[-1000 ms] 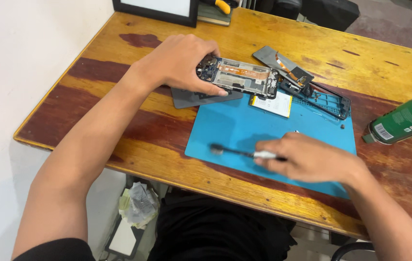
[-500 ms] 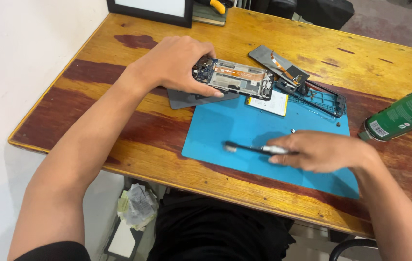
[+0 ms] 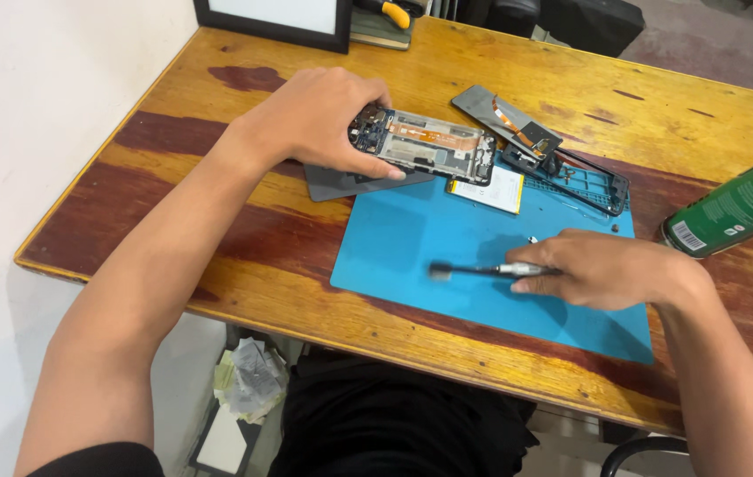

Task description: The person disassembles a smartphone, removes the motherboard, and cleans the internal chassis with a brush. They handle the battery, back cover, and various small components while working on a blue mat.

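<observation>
Phone: the opened phone (image 3: 425, 146) sits at the far edge of the blue mat (image 3: 412, 247), on the table (image 3: 244, 238), lifted on its long edge.
Left hand: the left hand (image 3: 319, 119) has its grip clamped on the phone's left end.
Right hand: the right hand (image 3: 602, 269) has its grip closed on the screwdriver (image 3: 482, 270).
Change: the screwdriver has slid right along the mat; the phone has hardly moved, so the work looks paused between screws.
Containers: the green spray can (image 3: 734, 205) lies on its side at the right; contents hidden.
</observation>
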